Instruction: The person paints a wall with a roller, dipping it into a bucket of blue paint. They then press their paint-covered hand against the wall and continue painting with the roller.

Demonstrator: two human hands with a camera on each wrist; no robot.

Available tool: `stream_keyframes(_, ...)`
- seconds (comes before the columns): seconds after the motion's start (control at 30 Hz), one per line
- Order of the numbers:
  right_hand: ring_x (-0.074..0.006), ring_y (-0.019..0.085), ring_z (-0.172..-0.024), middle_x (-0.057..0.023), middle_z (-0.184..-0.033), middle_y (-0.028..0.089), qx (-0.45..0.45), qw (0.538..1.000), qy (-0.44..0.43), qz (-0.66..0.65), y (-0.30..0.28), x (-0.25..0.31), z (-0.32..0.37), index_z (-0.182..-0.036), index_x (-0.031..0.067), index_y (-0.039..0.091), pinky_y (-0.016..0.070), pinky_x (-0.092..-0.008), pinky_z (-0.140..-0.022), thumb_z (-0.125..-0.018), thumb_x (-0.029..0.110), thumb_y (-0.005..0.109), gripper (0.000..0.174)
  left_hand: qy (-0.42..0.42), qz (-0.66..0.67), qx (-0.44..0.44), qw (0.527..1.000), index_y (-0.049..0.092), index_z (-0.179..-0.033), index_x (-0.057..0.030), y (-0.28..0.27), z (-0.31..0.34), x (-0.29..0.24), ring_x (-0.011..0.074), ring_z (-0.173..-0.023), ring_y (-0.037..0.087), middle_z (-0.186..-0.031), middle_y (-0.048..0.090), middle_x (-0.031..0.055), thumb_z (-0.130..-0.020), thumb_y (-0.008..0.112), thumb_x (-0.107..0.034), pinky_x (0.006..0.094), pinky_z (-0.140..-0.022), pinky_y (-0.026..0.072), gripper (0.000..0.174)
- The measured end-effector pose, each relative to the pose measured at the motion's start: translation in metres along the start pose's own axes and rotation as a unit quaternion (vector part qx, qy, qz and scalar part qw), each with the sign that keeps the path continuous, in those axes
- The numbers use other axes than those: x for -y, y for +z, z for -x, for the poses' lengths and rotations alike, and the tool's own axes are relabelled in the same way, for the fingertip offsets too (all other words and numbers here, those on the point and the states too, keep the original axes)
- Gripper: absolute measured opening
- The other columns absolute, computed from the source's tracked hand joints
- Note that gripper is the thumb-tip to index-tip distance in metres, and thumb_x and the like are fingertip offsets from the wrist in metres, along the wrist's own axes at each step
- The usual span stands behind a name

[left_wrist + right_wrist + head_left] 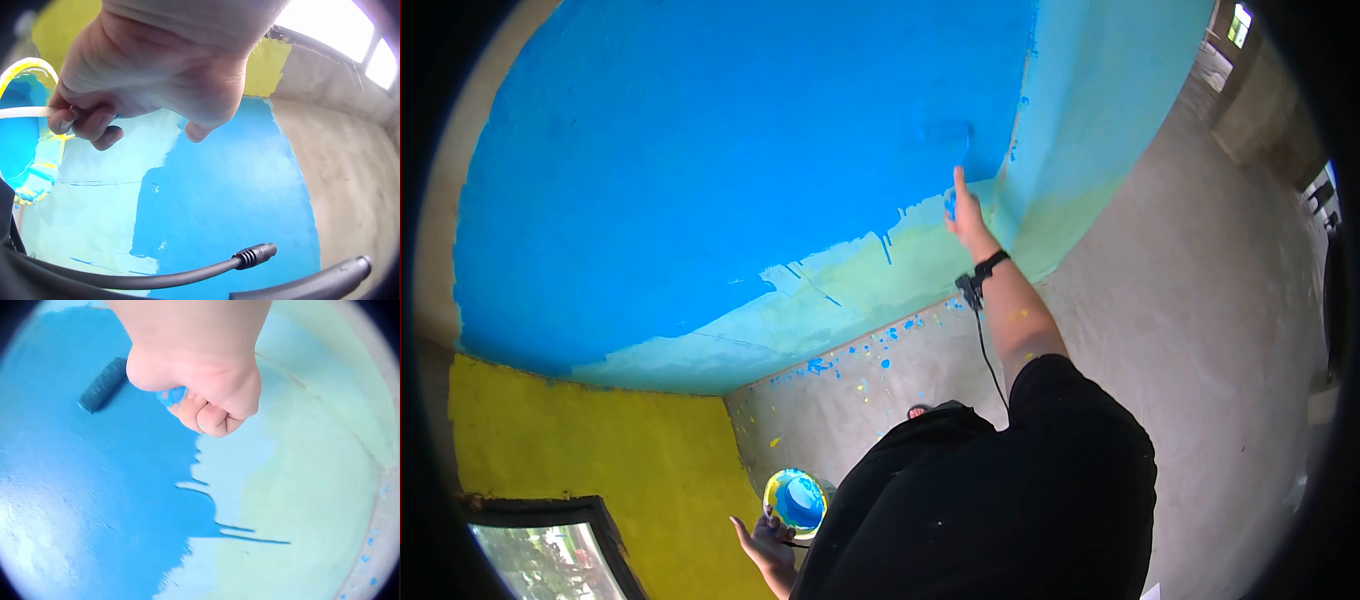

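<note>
My right hand (967,218) is raised to the wall and grips the handle of a paint roller (103,385). Blue paint coats the roller's sleeve, which lies against the blue area (730,150) of the wall; the fingers, curled in the right wrist view, hide most of the handle. Low on the other side, my left hand (770,548) holds a paint bucket by its white handle (25,112), fingers hooked round it and thumb held apart. Yellow and blue smears cover the bucket's rim (31,64), and blue paint shows inside.
Below the blue, a pale green strip (840,285) of wall carries several drips. A yellow wall (600,430) with a dark-framed window (550,555) stands at the left. Paint spots (820,366) dot the concrete floor (1180,400). A cable (990,360) hangs from the right wrist.
</note>
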State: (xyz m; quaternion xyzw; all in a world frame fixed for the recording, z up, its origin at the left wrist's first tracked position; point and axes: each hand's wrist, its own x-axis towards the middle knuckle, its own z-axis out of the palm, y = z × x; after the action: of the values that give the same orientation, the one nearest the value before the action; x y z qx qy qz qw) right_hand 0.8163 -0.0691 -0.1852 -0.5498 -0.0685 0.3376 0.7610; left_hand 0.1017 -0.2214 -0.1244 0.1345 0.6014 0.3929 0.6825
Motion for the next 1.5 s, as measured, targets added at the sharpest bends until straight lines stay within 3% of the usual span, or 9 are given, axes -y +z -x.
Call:
stream_keyframes(0.17,-0.0126,0.037,-0.039,0.0043,-0.051,0.030,-0.042,0.987,0.106,0.117,-0.029,-0.089,0.028,-0.061,0.0200,0.035,0.0243,-0.0307,-0.036,-0.087,0.080,0.057,0.069,-0.008,-0.005,-0.027,1.000,0.058,-0.105,-0.0046,-0.002,0.010,-0.004,0.0127,-0.057,0.037,-0.073,0.046,-0.0011,-0.087,0.047,-0.084,0.0296,-0.058,0.0320,0.082)
stream_keyframes(0.23,-0.0174,0.045,-0.043,0.0004,-0.049,0.039,-0.160,0.968,0.050,0.186,-0.037,-0.132,0.008,-0.055,0.0121,0.041,0.0338,-0.0365,-0.041,-0.089,0.080,0.055,0.077,-0.003,-0.006,-0.038,0.999,0.058,-0.105,-0.0048,-0.007,0.013,-0.004,0.0127,-0.057,0.037,-0.073,0.046,-0.0012,-0.088,0.047,-0.083,0.0298,-0.059,0.0326,0.081)
stream_keyframes(0.3,-0.0229,0.052,-0.051,-0.0082,-0.054,0.053,-0.157,0.927,-0.025,0.338,-0.057,-0.159,-0.002,-0.062,-0.0003,0.054,0.0435,-0.0446,-0.054,-0.087,0.081,0.055,0.086,-0.001,-0.005,-0.009,1.000,0.058,-0.106,-0.0054,-0.015,0.010,-0.003,0.0126,-0.058,0.037,-0.073,0.046,-0.0014,-0.088,0.046,-0.083,0.0298,-0.062,0.0336,0.081)
stream_keyframes(0.5,-0.0122,0.042,-0.055,-0.0054,-0.051,0.046,0.011,0.949,-0.184,0.255,0.041,-0.116,0.045,-0.057,0.0005,0.049,0.0357,-0.0422,-0.053,-0.097,0.062,0.059,0.075,0.025,0.016,-0.041,0.999,0.059,-0.104,-0.0043,-0.030,0.007,0.015,0.0133,-0.060,0.040,-0.072,0.047,-0.0016,-0.088,0.044,-0.085,0.0297,-0.062,0.0337,0.083)
stream_keyframes(0.63,-0.0093,0.036,-0.056,-0.0036,-0.051,0.039,0.184,0.911,-0.284,0.235,0.168,-0.024,0.103,-0.060,0.0011,0.047,0.0292,-0.0400,-0.050,-0.100,0.050,0.062,0.065,0.035,0.040,-0.032,0.998,0.060,-0.103,-0.0040,-0.029,0.007,0.013,0.0126,-0.060,0.041,-0.072,0.048,-0.0013,-0.089,0.045,-0.083,0.0282,-0.062,0.0350,0.082)
stream_keyframes(0.87,-0.0320,0.053,-0.047,-0.0201,-0.052,0.053,0.150,0.906,-0.250,0.308,0.273,0.034,0.135,-0.058,-0.0035,0.053,0.0362,-0.0476,-0.050,-0.097,0.059,0.059,0.074,0.053,0.084,-0.039,0.994,0.060,-0.105,-0.0034,-0.032,0.019,0.015,0.0100,-0.059,0.042,-0.074,0.050,-0.0013,-0.091,0.047,-0.080,0.0218,-0.057,0.0343,0.079)
stream_keyframes(1.23,-0.0400,0.060,-0.055,-0.0234,-0.056,0.057,0.067,0.883,-0.274,0.374,0.106,-0.066,0.055,-0.060,-0.0033,0.058,0.0421,-0.0506,-0.055,-0.093,0.068,0.058,0.079,0.014,0.099,-0.078,0.992,0.061,-0.103,-0.0025,-0.054,0.033,0.011,0.0113,-0.060,0.046,-0.072,0.053,0.0003,-0.089,0.049,-0.082,0.0224,-0.056,0.0360,0.081)
stream_keyframes(1.3,-0.0423,0.065,-0.062,-0.0241,-0.060,0.062,0.012,0.853,-0.127,0.506,0.063,-0.077,0.050,-0.060,-0.0021,0.062,0.0482,-0.0510,-0.061,-0.088,0.077,0.056,0.084,0.010,0.083,-0.081,0.993,0.060,-0.102,-0.0030,-0.057,0.030,0.006,0.0119,-0.060,0.046,-0.072,0.051,0.0005,-0.088,0.050,-0.082,0.0226,-0.056,0.0355,0.081)
stream_keyframes(1.5,-0.0420,0.070,-0.074,-0.0234,-0.073,0.070,-0.076,0.807,-0.050,0.583,-0.037,-0.098,0.020,-0.066,0.0000,0.069,0.0544,-0.0512,-0.070,-0.085,0.084,0.051,0.088,0.014,0.011,-0.090,0.996,0.058,-0.107,-0.0026,-0.033,0.028,-0.014,0.0120,-0.058,0.042,-0.072,0.048,-0.0005,-0.089,0.048,-0.082,0.0259,-0.057,0.0341,0.082)
